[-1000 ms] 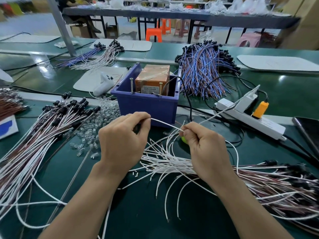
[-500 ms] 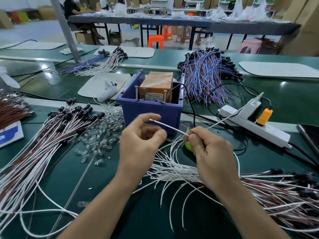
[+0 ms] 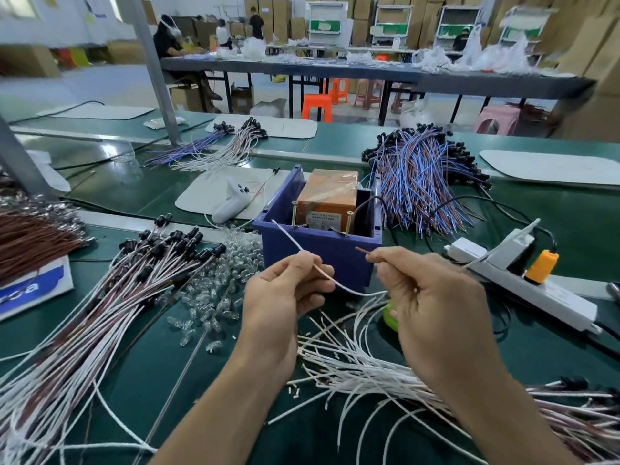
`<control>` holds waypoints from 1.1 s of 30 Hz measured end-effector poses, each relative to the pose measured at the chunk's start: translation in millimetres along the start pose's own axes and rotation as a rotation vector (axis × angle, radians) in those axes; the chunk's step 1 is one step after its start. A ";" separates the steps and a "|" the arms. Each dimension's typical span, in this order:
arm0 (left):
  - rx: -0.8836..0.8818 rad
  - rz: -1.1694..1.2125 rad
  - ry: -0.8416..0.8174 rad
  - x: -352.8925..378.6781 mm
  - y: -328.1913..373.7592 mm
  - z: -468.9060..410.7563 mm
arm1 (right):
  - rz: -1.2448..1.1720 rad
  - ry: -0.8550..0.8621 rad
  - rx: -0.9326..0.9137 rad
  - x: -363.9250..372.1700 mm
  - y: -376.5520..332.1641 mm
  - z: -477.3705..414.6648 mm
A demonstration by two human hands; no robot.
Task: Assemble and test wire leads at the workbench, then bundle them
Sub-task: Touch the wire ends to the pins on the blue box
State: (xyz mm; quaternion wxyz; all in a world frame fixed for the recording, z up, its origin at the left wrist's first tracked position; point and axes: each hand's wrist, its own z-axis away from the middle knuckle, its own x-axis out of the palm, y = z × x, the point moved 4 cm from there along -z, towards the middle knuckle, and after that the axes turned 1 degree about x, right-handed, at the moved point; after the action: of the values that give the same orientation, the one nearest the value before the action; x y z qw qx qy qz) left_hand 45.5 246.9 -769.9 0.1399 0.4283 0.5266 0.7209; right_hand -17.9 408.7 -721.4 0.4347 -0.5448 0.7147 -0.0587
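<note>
The left hand [image 3: 281, 297] pinches a thin white wire lead [image 3: 292, 239] between thumb and forefinger, and the lead's free end slants toward eleven o'clock across the blue bin [image 3: 318, 260]. The lead sags over to the right hand [image 3: 432, 303] at three o'clock, which curls round it and pinches a brown tip [image 3: 362, 250]. It looks light, floppy and springy, so it is best gripped near the ends.

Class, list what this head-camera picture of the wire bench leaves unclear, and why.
All in the head view:
Label on the orange block in the blue box: too small and blurred.
Green object: mostly hidden behind the right hand.
Whether the right hand's brown wire joins the left hand's white wire: fingers cover it.
Printed box: cut by the left edge.
</note>
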 end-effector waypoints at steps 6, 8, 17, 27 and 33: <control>-0.025 -0.038 0.041 -6.4 0.8 -10.2 | 0.012 -0.347 0.103 5.3 -13.1 -39.3; -0.049 -0.040 0.039 -7.4 -1.7 -12.2 | 0.026 -0.382 0.127 3.8 -13.4 -47.9; -0.057 -0.070 0.015 -8.4 -8.8 -18.4 | -0.095 -0.438 0.189 12.3 -5.4 -47.4; -0.057 -0.125 -0.020 -4.5 -8.6 -22.6 | -0.102 -0.461 0.171 7.3 -2.1 -49.2; -0.052 -0.126 -0.040 -3.8 -10.2 -21.9 | -0.035 -0.370 0.155 3.6 3.6 -53.5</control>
State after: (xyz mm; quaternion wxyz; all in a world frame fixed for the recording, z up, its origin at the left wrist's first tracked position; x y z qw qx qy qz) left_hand 28.5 234.6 -782.3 0.2068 0.4049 0.5307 0.7153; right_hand -57.3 386.3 -692.5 0.5980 -0.5235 0.6065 -0.0197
